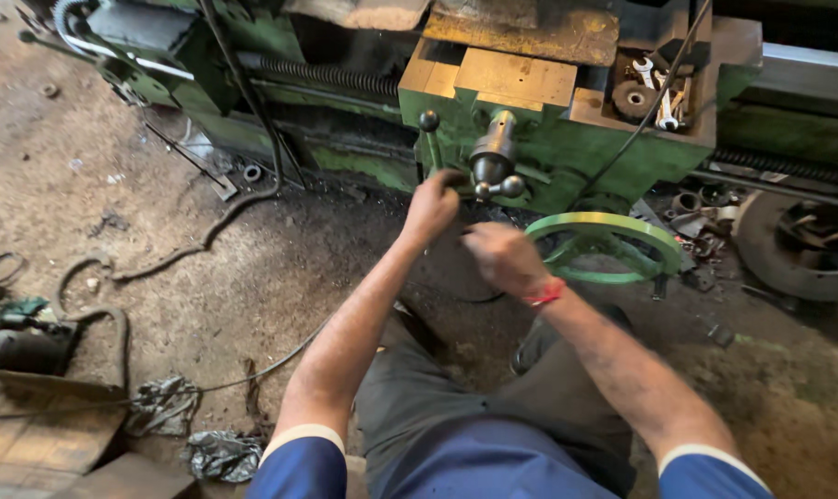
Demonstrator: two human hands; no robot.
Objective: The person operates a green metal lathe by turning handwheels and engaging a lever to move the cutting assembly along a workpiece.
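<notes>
Gripping a small metal crank handle (496,174) on the apron of a green lathe (567,139), the person's left hand (432,205) is closing its fingers around the lower knob, just below a black ball-ended lever (428,129). The right hand (504,257), wearing a red thread at the wrist, is hovering loosely curled and slightly blurred beside the green handwheel (608,248); whether it is touching the rim is hard to tell. Working this well is likely calling for a firm hold on the crank and small, even turns, with the free hand steadying the wheel rather than jerking it. Spanners and a round fitting are lying in a tray (655,92) on the carriage top, a lead screw (327,74) is running off to the left, and cables (206,231) and scrap are trailing across the oily dirt floor (160,305).
</notes>
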